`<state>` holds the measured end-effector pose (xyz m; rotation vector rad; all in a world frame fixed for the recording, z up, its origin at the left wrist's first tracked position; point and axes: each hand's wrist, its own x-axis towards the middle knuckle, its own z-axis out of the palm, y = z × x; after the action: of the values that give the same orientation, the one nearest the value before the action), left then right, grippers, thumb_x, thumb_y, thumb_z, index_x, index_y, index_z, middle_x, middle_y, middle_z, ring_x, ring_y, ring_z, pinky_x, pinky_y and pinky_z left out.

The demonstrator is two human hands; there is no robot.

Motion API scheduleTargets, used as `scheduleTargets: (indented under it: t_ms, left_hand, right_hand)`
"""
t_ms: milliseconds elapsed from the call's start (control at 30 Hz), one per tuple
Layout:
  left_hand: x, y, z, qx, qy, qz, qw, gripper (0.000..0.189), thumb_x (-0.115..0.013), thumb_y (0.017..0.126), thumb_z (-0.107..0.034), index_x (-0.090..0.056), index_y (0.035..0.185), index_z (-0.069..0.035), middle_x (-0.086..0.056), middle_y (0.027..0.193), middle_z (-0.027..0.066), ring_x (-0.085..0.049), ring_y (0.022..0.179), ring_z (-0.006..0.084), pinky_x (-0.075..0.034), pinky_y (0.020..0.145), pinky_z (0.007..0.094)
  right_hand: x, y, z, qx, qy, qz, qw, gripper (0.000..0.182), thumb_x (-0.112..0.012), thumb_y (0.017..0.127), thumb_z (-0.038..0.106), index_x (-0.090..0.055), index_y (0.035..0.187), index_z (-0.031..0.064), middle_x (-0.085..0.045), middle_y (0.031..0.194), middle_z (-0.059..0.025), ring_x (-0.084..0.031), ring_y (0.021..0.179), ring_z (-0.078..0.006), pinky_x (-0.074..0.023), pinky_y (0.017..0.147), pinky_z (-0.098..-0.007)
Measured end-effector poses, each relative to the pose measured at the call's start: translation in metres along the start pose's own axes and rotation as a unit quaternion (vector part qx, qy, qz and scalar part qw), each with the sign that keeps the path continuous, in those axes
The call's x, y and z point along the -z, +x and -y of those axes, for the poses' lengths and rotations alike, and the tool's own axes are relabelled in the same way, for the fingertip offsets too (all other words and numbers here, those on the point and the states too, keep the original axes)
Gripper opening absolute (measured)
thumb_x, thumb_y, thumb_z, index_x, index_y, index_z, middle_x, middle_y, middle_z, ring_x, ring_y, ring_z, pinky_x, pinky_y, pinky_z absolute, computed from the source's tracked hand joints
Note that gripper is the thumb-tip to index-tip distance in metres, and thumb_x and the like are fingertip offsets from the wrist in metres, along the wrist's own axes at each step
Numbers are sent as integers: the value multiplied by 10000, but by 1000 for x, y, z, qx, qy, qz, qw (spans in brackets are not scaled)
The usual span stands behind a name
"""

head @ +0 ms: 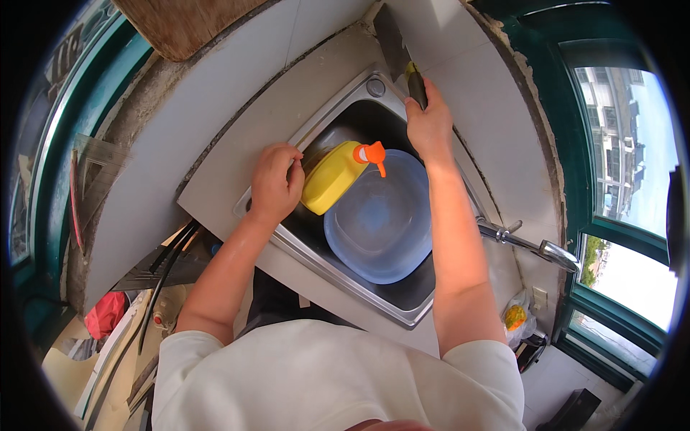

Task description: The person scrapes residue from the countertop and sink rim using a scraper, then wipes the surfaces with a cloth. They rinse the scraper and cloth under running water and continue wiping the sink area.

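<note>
A flat metal blade (390, 43) on a black and yellow handle (416, 89) is in my right hand (431, 126); its exact kind is unclear. The blade reaches toward the corner of the wall, beyond the sink's far rim. My left hand (276, 178), fingers curled, is at the left rim of the stainless steel sink (345, 295), beside a yellow plastic bottle (337, 175) with an orange pump top (372, 153). Whether those fingers pinch something is hidden. The bottle lies tilted against a translucent blue plastic basin (377, 226) inside the sink.
A chrome faucet (531, 245) juts out right of the sink. Tiled walls (458, 32) meet beyond it, with a wooden board (186, 24) at upper left. Black cables (161, 283) hang by the counter's left end. A plastic bag (518, 320) sits at right, below the green-framed window (620, 226).
</note>
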<state>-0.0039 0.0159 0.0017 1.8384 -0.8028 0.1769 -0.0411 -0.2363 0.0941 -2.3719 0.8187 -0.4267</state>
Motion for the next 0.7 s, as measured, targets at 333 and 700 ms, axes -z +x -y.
scheduleTargets:
  t_ms: [333,700]
  left_hand:
    - [2,1,0,-6,8,-8,1000,185,-598,729,78,-566,886,-16,-612,903,145,-585,868,337,-481,758,401]
    - [-1,2,7,4,-11,-6,1000,180,-593,748,80,-584,903,-11,-618,944,157,-593,890,332,-478,787,380]
  right_hand:
    - [12,-13,4,-31,61,19,997,469,-556,853,101,-486,1298,-27,-613,1138,-256,-594,1057,-388,-447,937,-365]
    - [5,-3,11,-103,87,66,989,482,-560,865,133,-475,1319,-5,-646,1055,-186,-624,968,-272,-462,878,-360]
